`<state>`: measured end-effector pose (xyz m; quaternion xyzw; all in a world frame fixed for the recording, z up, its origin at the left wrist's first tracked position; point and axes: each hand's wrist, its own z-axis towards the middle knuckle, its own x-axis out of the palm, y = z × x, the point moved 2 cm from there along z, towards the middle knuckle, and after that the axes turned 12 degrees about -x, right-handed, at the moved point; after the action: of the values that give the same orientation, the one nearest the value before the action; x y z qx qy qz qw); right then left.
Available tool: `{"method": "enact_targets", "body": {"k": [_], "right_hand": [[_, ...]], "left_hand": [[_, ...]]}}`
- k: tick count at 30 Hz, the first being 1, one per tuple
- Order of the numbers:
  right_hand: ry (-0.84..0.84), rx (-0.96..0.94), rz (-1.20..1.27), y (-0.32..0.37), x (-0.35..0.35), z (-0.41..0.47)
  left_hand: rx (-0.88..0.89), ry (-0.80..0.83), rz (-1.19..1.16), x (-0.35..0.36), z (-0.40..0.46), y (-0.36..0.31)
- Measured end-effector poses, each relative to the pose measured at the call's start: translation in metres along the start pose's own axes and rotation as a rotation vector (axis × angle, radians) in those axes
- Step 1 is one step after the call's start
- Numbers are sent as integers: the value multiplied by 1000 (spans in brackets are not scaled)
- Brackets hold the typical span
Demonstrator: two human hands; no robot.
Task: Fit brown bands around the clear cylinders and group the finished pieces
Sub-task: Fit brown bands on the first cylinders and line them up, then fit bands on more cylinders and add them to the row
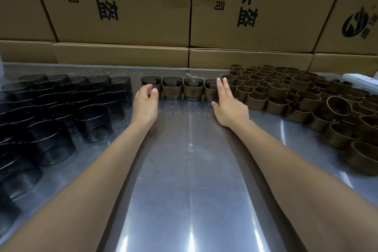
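Head view: four banded cups (182, 88) stand upright, mouths up, empty, in a left-right row mid-table (188, 170). Left hand (145, 101) curls loosely at the leftmost; right hand (229, 106), fingers straight together, touches the rightmost. Bare cups (61, 104) left, loose bands (296, 92) right.

Left hand (145, 99), right hand (227, 106) flanking four banded cylinders (182, 89), steel table (184, 170)

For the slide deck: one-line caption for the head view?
Both hands bracket a row of four banded cylinders on the metal table.
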<state>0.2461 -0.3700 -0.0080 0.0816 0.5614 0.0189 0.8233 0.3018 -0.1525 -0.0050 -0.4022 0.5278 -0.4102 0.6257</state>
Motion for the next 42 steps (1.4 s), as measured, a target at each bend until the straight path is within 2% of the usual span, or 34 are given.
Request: {"method": "enact_targets", "body": {"k": [4, 9, 13, 16, 19, 22, 29, 33, 38, 42], "right_hand": [[-42, 1, 26, -1, 2, 1], [-128, 92, 46, 4, -2, -9], [-176, 73, -2, 9, -10, -27], [-130, 82, 19, 15, -18, -42], [-78, 62, 40, 20, -22, -61], [-55, 16, 29, 25, -29, -84], [-21, -58, 37, 35, -50, -138], [-2, -109, 73, 35, -56, -166], [25, -144, 103, 36, -60, -179], [20, -133, 112, 38, -62, -178]], "left_hand": [[0, -1, -4, -1, -1, -1], [1, -7, -1, -2, -4, -3], [24, 8, 27, -3, -14, -5], [35, -5, 43, -8, -28, -8], [69, -29, 191, -15, -49, -7], [142, -33, 282, -24, -76, -7], [431, -32, 587, -50, -133, -7], [348, -19, 665, -62, -147, 1], [288, -212, 883, -82, -126, -5], [184, -262, 942, -93, -112, 3]]}}
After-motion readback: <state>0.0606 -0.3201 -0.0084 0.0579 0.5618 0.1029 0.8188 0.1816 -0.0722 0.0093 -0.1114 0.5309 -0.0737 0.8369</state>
